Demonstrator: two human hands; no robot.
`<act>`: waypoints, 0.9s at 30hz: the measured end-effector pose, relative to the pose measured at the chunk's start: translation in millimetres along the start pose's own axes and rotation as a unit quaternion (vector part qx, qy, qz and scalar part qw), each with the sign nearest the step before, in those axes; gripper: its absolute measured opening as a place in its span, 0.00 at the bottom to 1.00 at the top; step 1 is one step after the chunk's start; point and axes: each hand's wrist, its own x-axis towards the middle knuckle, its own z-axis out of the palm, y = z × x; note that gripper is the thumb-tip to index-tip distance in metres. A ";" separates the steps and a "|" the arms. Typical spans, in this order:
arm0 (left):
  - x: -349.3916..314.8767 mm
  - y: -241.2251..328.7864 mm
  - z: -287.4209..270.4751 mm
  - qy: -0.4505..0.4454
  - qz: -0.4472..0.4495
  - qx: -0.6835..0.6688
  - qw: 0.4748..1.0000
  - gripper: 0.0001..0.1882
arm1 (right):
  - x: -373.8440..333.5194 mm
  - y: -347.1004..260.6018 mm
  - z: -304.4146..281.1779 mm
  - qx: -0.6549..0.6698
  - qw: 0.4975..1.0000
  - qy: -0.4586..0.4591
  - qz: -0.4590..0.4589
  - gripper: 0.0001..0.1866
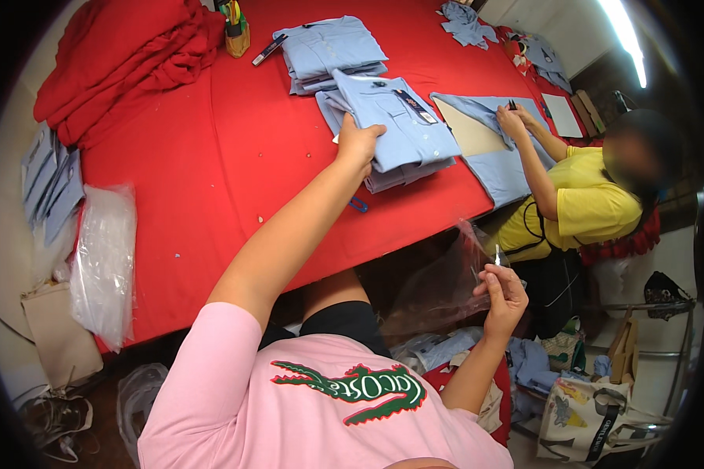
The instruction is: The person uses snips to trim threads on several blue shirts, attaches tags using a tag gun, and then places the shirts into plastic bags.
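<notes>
On the red-covered table, my left hand (pixel 360 144) grips the left edge of a folded light blue shirt (pixel 395 117), thumb on top and fingers partly hidden. This shirt has white buttons and a dark tag, and it lies tilted on other folded shirts. Off the table's front edge, my right hand (pixel 502 298) is closed on a clear plastic bag (pixel 438 285), which hangs out to the left of the fingers. A small shiny pointed thing (pixel 498 254) sticks up by the fingertips; its kind is unclear. Behind stands another pile of folded blue shirts (pixel 328 48).
A co-worker in yellow (pixel 594 199) handles a blue shirt around a beige board (pixel 469 129) at the right. Rumpled red cloth (pixel 125 62) fills the far left. A stack of clear bags (pixel 105 262) lies at the left edge. A tool holder (pixel 236 35) stands at the back.
</notes>
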 end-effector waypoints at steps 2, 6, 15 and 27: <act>-12.5 11.1 -23.6 -0.033 0.050 0.024 0.998 0.35 | -3.1 -18.9 5.6 0.027 0.997 -0.032 0.058 0.08; -76.3 55.5 -113.3 -0.070 0.060 0.062 0.994 0.35 | -0.7 -27.2 6.7 0.039 0.978 -0.179 0.101 0.09; -287.4 90.3 -355.8 0.116 -0.031 0.163 0.979 0.45 | 6.5 -30.7 112.5 0.069 0.817 -0.569 0.059 0.12; -332.3 105.9 -319.4 -0.082 0.151 0.507 0.845 0.16 | -49.6 -79.1 243.9 0.092 0.610 -0.787 0.010 0.12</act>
